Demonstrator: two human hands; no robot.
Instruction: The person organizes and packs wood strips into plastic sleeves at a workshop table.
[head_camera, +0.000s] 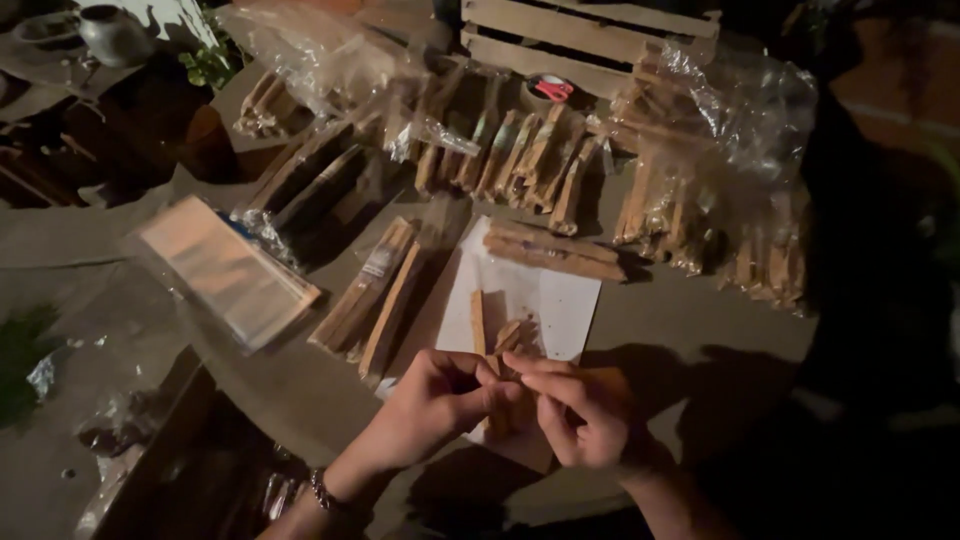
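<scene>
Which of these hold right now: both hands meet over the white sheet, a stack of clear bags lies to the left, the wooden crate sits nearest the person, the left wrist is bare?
1. Both hands, the left hand and the right hand, meet over the white sheet, pinching small wooden sticks. True.
2. A stack of clear bags lies to the left. True.
3. The wooden crate sits nearest the person. False: it is at the far edge, behind the bagged stick bundles.
4. The left wrist is bare. False: it wears a bracelet.
</scene>
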